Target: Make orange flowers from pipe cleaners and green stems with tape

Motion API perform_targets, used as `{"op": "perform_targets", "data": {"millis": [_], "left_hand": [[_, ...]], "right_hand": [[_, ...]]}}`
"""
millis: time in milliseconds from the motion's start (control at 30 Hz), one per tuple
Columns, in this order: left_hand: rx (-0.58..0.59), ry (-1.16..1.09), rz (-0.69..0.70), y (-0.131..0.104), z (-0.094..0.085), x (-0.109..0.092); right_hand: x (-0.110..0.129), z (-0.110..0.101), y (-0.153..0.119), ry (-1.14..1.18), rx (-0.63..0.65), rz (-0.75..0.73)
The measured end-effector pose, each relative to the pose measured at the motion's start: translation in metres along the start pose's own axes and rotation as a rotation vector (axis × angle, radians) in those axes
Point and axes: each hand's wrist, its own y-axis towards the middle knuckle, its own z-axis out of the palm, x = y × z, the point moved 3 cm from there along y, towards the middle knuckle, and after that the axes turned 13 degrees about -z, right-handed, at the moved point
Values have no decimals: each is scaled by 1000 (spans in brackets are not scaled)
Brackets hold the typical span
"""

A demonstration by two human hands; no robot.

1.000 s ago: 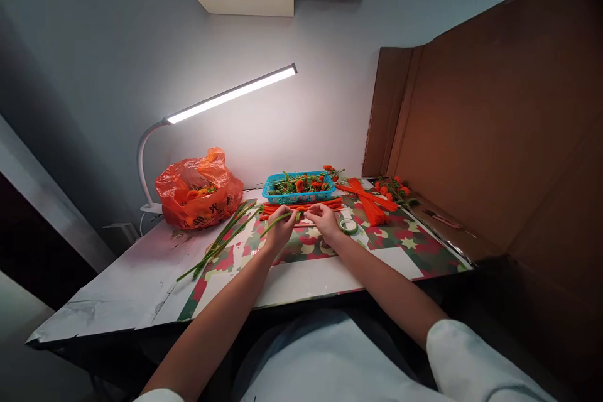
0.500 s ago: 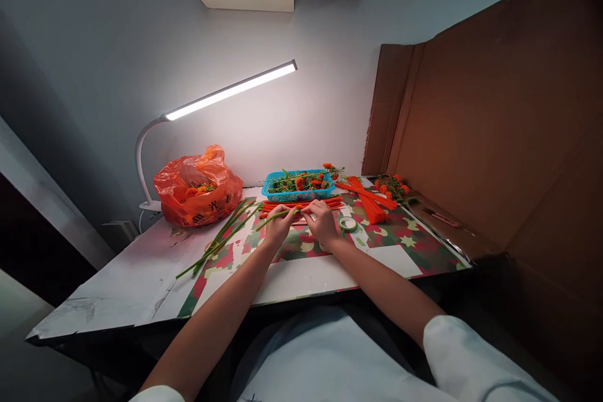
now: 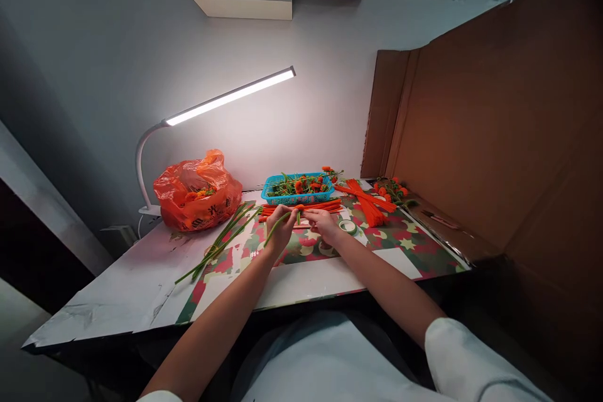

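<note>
My left hand (image 3: 281,231) is closed around the green stem (image 3: 277,227) of a small orange flower (image 3: 300,207), whose head points up between my hands. My right hand (image 3: 323,225) reaches in from the other side, its fingertips pinched together close below the flower head. A short green piece (image 3: 298,218) hangs there; whether the right fingers grip it is too small to tell. Behind my hands lies a bundle of orange fuzzy stems (image 3: 323,205). Beside my right wrist is a roll of green tape (image 3: 348,227).
A blue basket (image 3: 296,199) of finished-looking orange flowers stands at the back. Green stems (image 3: 217,248) and an orange plastic bag (image 3: 200,201) lie left, under a lit lamp (image 3: 230,97). Crossed orange bundles (image 3: 370,204) and more flowers (image 3: 391,190) lie right, by a cardboard wall (image 3: 480,107).
The stem in my left hand has swung from slanting sideways to pointing more steeply down. My right hand has lowered slightly and its fingers now stretch flatter toward the flower.
</note>
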Motion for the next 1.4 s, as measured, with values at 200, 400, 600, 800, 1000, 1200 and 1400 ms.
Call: {"op": "perform_targets", "data": {"millis": [200,400,600,800,1000,1200,1400], "left_hand": [[188,-268,-321,6,5,8],[182,-355,-446,6,3,12],[271,-329,-558,3,5,14],[282,-325,-547,1,6,12],[340,-281,-496,-1,6,10],[353,-285,-488,-1,8,9],[347,-297,-470,3,10,11]], "right_hand": [[18,-8,-3,-304,-71,-407],[10,-1,-5,-323,93,-432],[12,2,-8,-455,113,-567],[23,6,-20,-602,58,-759],[27,15,-28,-592,136,-779],[22,6,-20,-385,24,-565],[5,3,-8,-88,36,-222]]}}
